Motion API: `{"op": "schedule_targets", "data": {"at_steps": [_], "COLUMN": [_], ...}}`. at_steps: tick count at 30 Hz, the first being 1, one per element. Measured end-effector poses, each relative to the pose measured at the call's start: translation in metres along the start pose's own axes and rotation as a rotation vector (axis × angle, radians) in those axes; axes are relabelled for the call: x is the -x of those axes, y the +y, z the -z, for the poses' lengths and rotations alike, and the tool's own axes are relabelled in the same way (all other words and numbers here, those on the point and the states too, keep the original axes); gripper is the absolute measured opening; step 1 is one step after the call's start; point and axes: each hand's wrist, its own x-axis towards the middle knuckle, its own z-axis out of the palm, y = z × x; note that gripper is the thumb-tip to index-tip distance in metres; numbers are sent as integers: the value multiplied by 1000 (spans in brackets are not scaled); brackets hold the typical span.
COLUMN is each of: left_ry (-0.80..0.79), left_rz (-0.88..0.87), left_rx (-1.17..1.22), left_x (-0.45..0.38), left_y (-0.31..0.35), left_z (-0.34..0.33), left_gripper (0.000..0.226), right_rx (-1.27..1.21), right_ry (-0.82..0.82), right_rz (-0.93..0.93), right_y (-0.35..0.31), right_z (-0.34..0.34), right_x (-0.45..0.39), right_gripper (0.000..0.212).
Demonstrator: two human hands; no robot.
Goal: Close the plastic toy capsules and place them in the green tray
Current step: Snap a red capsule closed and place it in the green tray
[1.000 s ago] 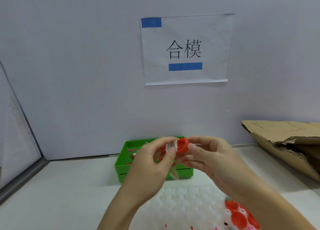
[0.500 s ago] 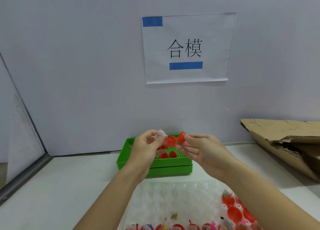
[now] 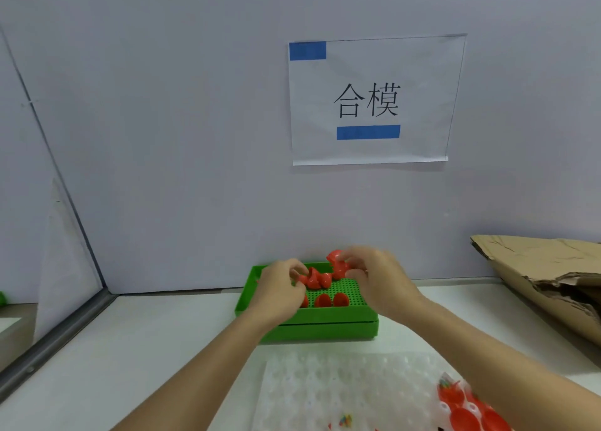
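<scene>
Over the green tray (image 3: 305, 321) at 12 o'clock, an open red capsule (image 3: 317, 278) is pinched in the left hand (image 3: 279, 292); a second red piece (image 3: 338, 263) is gripped by the curled right hand (image 3: 380, 281). Closed capsules (image 3: 331, 300) are seated in the tray.

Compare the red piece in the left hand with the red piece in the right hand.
The left piece is held lower, over the green tray; the right piece is higher, near the tray's back edge. The left hand hides part of its piece; the right piece pokes out above the right hand. Both are red plastic, pinched in fingertips.
</scene>
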Motion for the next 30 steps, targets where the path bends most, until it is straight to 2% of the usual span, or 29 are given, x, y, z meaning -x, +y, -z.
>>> {"op": "schedule_targets", "data": {"at_steps": [3, 5, 8, 12, 14, 16, 21, 27, 30], "left_ry": [-112, -272, -508, -749, -787, -816, -898, -884, -889], "left_rz": [-153, -195, -223, -257, -261, -249, -267, -223, -218], "left_rx": [-28, -59, -96, -175, -241, -301, -414, -545, -514], "left_x": [14, 22, 34, 52, 57, 60, 69, 74, 72], "left_y": [1, 5, 14, 29, 34, 37, 42, 48, 49], "left_z": [5, 9, 15, 13, 7, 2, -7, -12, -10], "left_gripper": [24, 23, 23, 6, 12, 17, 12, 26, 21], "right_rx": [496, 651, 628, 564, 603, 611, 532, 456, 426], "right_ry": [-119, -139, -162, -237, -265, -223, -131, -96, -80], "right_rz": [257, 331, 276, 125, 97, 109, 175, 208, 193], "right_y": [1, 1, 7, 14, 14, 11, 3, 5, 11], "right_z": [4, 6, 7, 7, 5, 3, 8, 18, 22], "right_x": [-8, -12, -18, -20, -17, -12, 5, 24, 31], "right_gripper": [49, 50, 50, 57, 68, 72, 56, 42, 40]}}
